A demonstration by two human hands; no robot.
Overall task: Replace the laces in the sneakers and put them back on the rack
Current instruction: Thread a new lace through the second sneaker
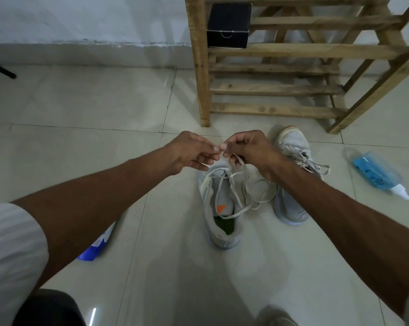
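Note:
Two grey sneakers stand on the tiled floor in front of a wooden rack (276, 89). The near sneaker (218, 208) has an orange tag on its tongue, and its white lace (240, 198) hangs loose, partly threaded. My left hand (190, 150) and my right hand (248, 148) meet above this sneaker's toe, and each pinches the lace between thumb and fingers. Loops of the lace trail down from my right hand onto the floor. The second sneaker (293, 175) lies to the right, partly behind my right forearm, with its own lace loosely spread.
A black box (228, 25) sits on a rack shelf. A blue plastic packet (375, 174) lies on the floor at the right. A blue and white packet (97, 245) shows under my left forearm. A black stand leg (1, 69) is at the far left by the wall.

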